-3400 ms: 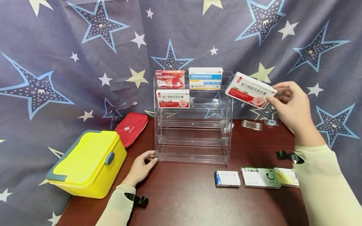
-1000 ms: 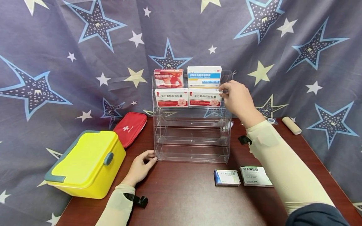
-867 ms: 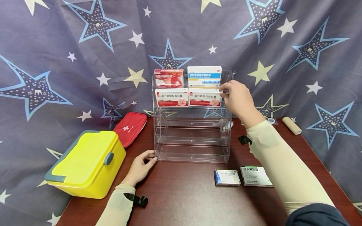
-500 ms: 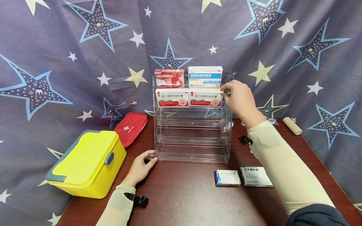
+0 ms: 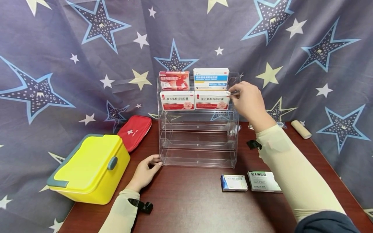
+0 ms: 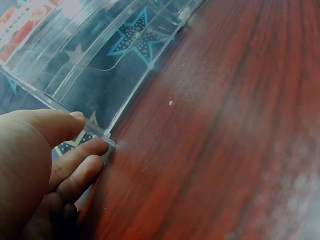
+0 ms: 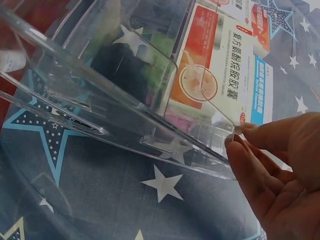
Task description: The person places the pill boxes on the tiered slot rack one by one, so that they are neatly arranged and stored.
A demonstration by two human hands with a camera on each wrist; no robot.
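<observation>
A clear tiered rack (image 5: 198, 152) stands mid-table. Its top tier holds a red box (image 5: 174, 81) and a white and blue box (image 5: 211, 78). The second tier holds two white and red boxes side by side (image 5: 177, 100). My right hand (image 5: 232, 93) pinches the upper right corner of the right-hand one (image 5: 211, 100); the right wrist view shows this hand (image 7: 234, 136) at that box (image 7: 212, 65), by the rack's edge. My left hand (image 5: 157, 161) grips the rack's front left bottom corner, thumb and fingers on the acrylic (image 6: 90, 132).
A yellow lidded case (image 5: 90, 168) sits front left, with a red first-aid pouch (image 5: 135, 132) behind it. Two flat boxes (image 5: 234, 183) (image 5: 263, 182) lie front right. A bandage roll (image 5: 300, 129) lies far right. A star-patterned curtain hangs behind.
My right hand carried the white and red box from the air at the right into the second tier. Over the last second it only drifted slightly right. My left hand stayed put.
</observation>
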